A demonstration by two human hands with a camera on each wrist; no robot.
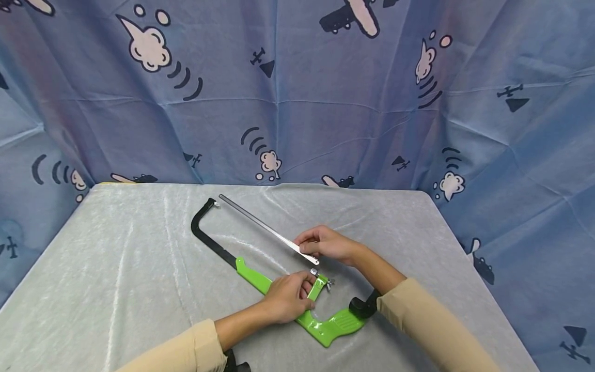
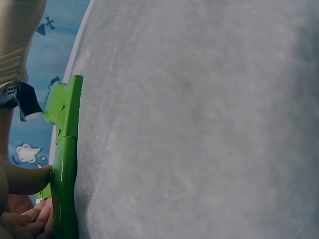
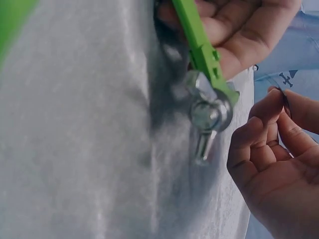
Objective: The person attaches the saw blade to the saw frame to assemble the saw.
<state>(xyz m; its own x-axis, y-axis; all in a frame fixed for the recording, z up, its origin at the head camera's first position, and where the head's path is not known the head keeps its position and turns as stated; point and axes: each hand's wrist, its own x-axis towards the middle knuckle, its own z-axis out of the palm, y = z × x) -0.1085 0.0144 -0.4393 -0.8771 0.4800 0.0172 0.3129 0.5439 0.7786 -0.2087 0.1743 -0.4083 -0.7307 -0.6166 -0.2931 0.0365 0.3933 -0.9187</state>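
The right grip [image 1: 327, 244] is pinching the blade [image 1: 260, 223], left grip [image 1: 287, 298] holding the saw frame [image 1: 253, 278]; blade-fitting is apparently calling for a six-o'clock shift.

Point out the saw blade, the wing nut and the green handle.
Saw blade [image 1: 260, 223], head view: middle of its length.
Wing nut [image 3: 205, 115], right wrist view: its central hub.
Green handle [image 1: 346, 323], head view: its ribbed grip.

A green-and-black hacksaw frame [image 1: 253, 277] lies diagonally on grey cloth [image 1: 144, 268]; a slim silvery hacksaw blade [image 1: 265, 227] slants alongside, unmounted.
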